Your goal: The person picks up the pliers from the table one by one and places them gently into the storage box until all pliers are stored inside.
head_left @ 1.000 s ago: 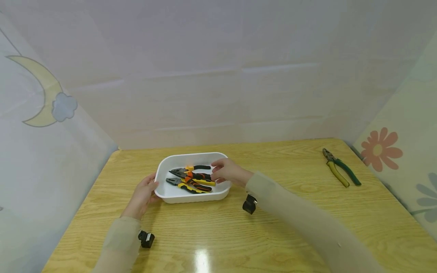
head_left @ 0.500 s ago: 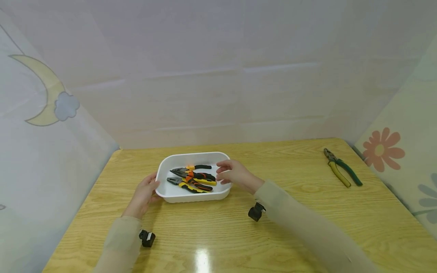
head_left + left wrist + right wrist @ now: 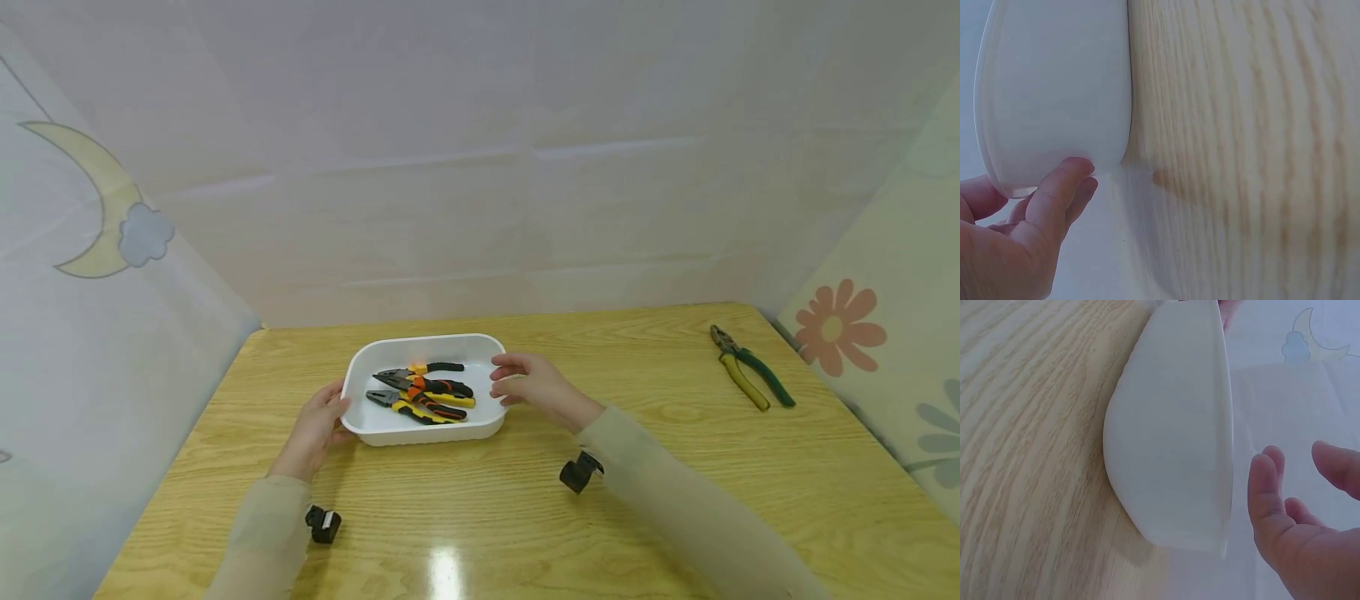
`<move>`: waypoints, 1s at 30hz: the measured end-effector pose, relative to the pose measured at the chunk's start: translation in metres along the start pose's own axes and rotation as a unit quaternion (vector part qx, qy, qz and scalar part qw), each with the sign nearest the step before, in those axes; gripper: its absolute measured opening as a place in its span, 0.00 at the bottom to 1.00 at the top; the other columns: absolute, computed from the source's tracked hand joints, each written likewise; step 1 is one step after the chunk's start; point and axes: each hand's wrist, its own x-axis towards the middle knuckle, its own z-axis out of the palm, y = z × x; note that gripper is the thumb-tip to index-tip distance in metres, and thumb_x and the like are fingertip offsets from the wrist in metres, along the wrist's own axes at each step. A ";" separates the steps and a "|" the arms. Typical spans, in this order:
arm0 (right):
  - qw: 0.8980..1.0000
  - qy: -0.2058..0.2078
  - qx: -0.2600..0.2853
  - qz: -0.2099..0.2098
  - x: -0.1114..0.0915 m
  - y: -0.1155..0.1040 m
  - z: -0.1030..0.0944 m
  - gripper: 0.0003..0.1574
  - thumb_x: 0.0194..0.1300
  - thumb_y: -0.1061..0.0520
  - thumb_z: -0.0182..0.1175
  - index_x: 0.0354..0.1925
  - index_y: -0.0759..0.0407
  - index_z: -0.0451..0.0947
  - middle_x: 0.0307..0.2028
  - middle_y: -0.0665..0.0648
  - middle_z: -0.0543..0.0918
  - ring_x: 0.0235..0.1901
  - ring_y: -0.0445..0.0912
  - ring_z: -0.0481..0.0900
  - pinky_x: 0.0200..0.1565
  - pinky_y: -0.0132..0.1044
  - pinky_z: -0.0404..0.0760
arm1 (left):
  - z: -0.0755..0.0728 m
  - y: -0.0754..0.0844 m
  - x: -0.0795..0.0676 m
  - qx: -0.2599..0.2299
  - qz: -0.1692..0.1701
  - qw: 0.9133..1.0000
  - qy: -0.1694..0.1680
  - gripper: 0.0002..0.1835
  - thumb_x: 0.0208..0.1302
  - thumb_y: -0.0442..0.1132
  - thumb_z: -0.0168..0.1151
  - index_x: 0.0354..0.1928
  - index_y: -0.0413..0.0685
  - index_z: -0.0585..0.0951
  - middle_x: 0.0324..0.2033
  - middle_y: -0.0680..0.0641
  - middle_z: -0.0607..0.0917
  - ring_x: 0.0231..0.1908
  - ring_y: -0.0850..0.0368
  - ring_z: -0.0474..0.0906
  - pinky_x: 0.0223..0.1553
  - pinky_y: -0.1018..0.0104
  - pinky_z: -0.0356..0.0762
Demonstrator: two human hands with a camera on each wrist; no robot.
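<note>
A white plastic tray with rounded corners rests on the table. Several pairs of pliers lie in it: one with yellow-and-black handles, one with orange-and-black handles, and one with a black handle at the back. My left hand grips the tray's left end, thumb over the rim and fingers against the outer wall, as the left wrist view shows. At the right end hovers my right hand, holding nothing. In the right wrist view its fingers are spread apart from the tray rim.
Another pair of pliers, with one yellow and one green handle, lies at the table's far right. Printed cloth walls stand behind and on both sides of the wooden table.
My right hand has drawn back to the right, from over the plier handles to the tray's right rim. The left hand keeps its grip on the tray, and the pliers look unmoved.
</note>
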 end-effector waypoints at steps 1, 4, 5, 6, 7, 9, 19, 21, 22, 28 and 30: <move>1.000 0.003 -0.004 0.000 -0.001 0.000 -0.002 0.31 0.67 0.71 0.54 0.66 0.75 0.61 0.55 0.73 0.72 0.39 0.46 0.80 0.46 0.41 0.80 | 0.000 0.000 0.000 0.001 0.000 1.000 0.000 0.27 0.78 0.34 0.38 0.75 0.36 0.50 0.73 0.37 0.54 0.60 0.42 0.67 0.41 0.64 0.77; 1.000 0.011 -0.017 -0.006 -0.005 0.001 -0.006 0.32 0.66 0.70 0.56 0.67 0.75 0.61 0.54 0.72 0.73 0.40 0.46 0.80 0.47 0.42 0.80 | 0.000 0.000 0.000 0.001 0.001 1.000 0.001 0.27 0.78 0.34 0.39 0.75 0.36 0.50 0.73 0.37 0.54 0.60 0.42 0.67 0.41 0.64 0.77; 1.000 0.015 -0.023 -0.009 -0.006 0.002 -0.007 0.33 0.66 0.70 0.57 0.67 0.74 0.61 0.54 0.72 0.73 0.40 0.47 0.79 0.47 0.42 0.81 | 0.000 0.000 0.000 0.001 0.001 1.000 0.000 0.28 0.78 0.34 0.39 0.75 0.36 0.50 0.73 0.37 0.54 0.59 0.42 0.67 0.41 0.64 0.77; 0.999 0.017 -0.029 -0.013 -0.008 0.002 -0.008 0.33 0.66 0.69 0.57 0.67 0.74 0.61 0.54 0.72 0.74 0.41 0.47 0.79 0.46 0.42 0.81 | 0.000 0.000 0.000 0.000 0.000 1.000 0.000 0.28 0.78 0.34 0.39 0.75 0.36 0.50 0.73 0.37 0.54 0.59 0.43 0.67 0.41 0.64 0.77; 0.999 0.019 -0.033 -0.019 -0.010 0.002 -0.009 0.33 0.65 0.69 0.58 0.67 0.74 0.61 0.53 0.72 0.74 0.41 0.48 0.79 0.46 0.42 0.81 | 0.000 0.000 0.000 0.001 -0.001 1.000 0.001 0.27 0.78 0.34 0.39 0.75 0.37 0.50 0.73 0.38 0.54 0.59 0.43 0.67 0.41 0.64 0.77; 0.998 0.019 -0.042 -0.031 -0.013 0.003 -0.012 0.34 0.65 0.69 0.57 0.67 0.75 0.61 0.54 0.73 0.73 0.42 0.49 0.78 0.46 0.43 0.80 | 0.000 0.000 0.000 0.000 -0.001 1.000 0.000 0.28 0.78 0.34 0.39 0.75 0.36 0.50 0.73 0.37 0.54 0.59 0.43 0.68 0.41 0.64 0.77; 0.996 0.020 -0.070 -0.055 -0.027 0.007 -0.028 0.34 0.68 0.65 0.58 0.67 0.75 0.60 0.55 0.72 0.73 0.49 0.55 0.78 0.51 0.51 0.77 | 0.000 0.000 0.000 0.000 -0.003 1.000 0.002 0.27 0.78 0.34 0.39 0.75 0.36 0.50 0.73 0.37 0.54 0.59 0.43 0.68 0.41 0.64 0.77; 0.995 0.020 -0.073 -0.059 -0.030 0.008 -0.031 0.34 0.68 0.64 0.58 0.67 0.75 0.60 0.55 0.73 0.73 0.50 0.55 0.78 0.51 0.51 0.77 | 0.000 0.000 0.000 0.000 -0.004 1.000 0.001 0.27 0.78 0.34 0.39 0.75 0.37 0.50 0.73 0.37 0.55 0.60 0.43 0.67 0.41 0.64 0.77; 0.995 0.021 -0.073 -0.061 -0.031 0.008 -0.033 0.34 0.68 0.64 0.58 0.67 0.75 0.60 0.55 0.73 0.73 0.50 0.56 0.78 0.51 0.52 0.77 | 0.000 0.000 0.000 0.000 -0.004 1.000 0.000 0.28 0.78 0.35 0.39 0.75 0.37 0.50 0.73 0.37 0.54 0.60 0.42 0.67 0.41 0.64 0.77; 0.994 0.025 -0.084 -0.069 -0.037 0.009 -0.041 0.33 0.69 0.65 0.57 0.67 0.75 0.60 0.54 0.72 0.73 0.51 0.57 0.76 0.50 0.49 0.78 | 0.000 -0.001 0.001 -0.003 -0.007 1.000 -0.002 0.28 0.78 0.35 0.38 0.75 0.38 0.49 0.74 0.38 0.53 0.62 0.41 0.64 0.42 0.63 0.77; 0.993 0.023 -0.088 -0.071 -0.040 0.009 -0.042 0.33 0.69 0.65 0.57 0.67 0.75 0.59 0.54 0.71 0.73 0.51 0.57 0.76 0.49 0.49 0.78 | -0.001 -0.001 0.001 -0.005 -0.004 1.000 -0.003 0.28 0.78 0.35 0.38 0.75 0.37 0.48 0.73 0.37 0.53 0.62 0.41 0.65 0.42 0.63 0.77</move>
